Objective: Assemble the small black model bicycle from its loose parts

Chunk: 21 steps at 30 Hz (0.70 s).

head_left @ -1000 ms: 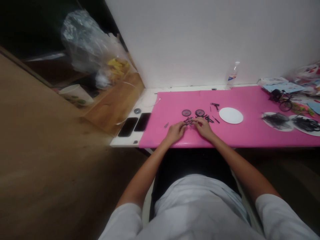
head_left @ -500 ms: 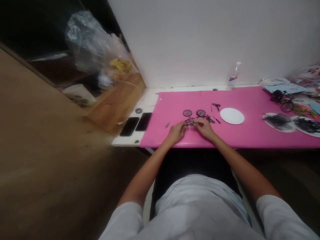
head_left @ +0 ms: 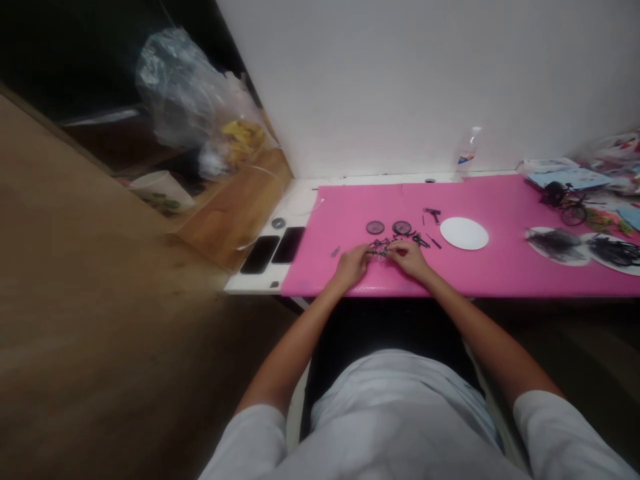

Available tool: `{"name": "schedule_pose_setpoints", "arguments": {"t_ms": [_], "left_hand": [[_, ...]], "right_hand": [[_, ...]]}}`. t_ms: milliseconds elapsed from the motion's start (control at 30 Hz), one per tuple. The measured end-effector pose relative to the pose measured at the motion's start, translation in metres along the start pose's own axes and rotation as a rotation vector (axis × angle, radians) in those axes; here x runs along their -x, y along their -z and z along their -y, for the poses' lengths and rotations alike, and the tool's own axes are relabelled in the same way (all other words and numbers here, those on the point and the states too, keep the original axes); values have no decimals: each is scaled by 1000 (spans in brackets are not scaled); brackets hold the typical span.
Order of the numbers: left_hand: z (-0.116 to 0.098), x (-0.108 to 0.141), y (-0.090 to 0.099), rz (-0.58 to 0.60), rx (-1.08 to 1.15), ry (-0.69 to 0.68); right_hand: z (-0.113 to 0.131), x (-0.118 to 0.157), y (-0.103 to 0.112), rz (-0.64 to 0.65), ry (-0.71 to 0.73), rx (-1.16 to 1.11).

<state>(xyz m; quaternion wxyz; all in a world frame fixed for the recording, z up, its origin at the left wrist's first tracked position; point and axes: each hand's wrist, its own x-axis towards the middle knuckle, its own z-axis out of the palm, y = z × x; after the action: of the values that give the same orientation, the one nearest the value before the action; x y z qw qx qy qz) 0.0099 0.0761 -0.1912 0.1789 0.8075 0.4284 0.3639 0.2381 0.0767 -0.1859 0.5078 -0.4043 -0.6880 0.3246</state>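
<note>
My left hand (head_left: 353, 264) and my right hand (head_left: 408, 259) are close together over the pink cover, fingers pinched. Between their fingertips is a small dark model bicycle part (head_left: 381, 253), partly hidden and too small to make out fully. Just beyond it lie thin black frame-like pieces (head_left: 379, 243). Two small spoked wheels (head_left: 375, 228) rest side by side farther back. To the right of the wheels are several loose black pieces (head_left: 421, 240) and a black pistol-shaped piece (head_left: 433, 215). A small grey piece (head_left: 335, 252) lies left of my left hand.
A white plate (head_left: 464, 233) sits right of my hands. Farther right, more plates (head_left: 555, 260) hold black parts, near an assembled model bicycle (head_left: 573, 212). Two dark phones (head_left: 261, 255) lie at the left table edge. A clear bottle (head_left: 469, 147) stands by the wall.
Both hands stay in almost the same place, with the small part still between their fingertips. The whole view has shifted very slightly.
</note>
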Motion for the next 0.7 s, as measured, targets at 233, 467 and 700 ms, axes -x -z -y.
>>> {"name": "schedule_pose_setpoints", "arguments": {"t_ms": [233,467,700], "left_hand": [[1,0,0,0,-27,-34],[1,1,-1,13,-87,-32],[-1,-1,-2,40,-109,3]], "right_hand": [[-3,0,0,-19,14,29],[-9,-1,-1,-27,22,75],[1,0,-2,-84,41,108]]}}
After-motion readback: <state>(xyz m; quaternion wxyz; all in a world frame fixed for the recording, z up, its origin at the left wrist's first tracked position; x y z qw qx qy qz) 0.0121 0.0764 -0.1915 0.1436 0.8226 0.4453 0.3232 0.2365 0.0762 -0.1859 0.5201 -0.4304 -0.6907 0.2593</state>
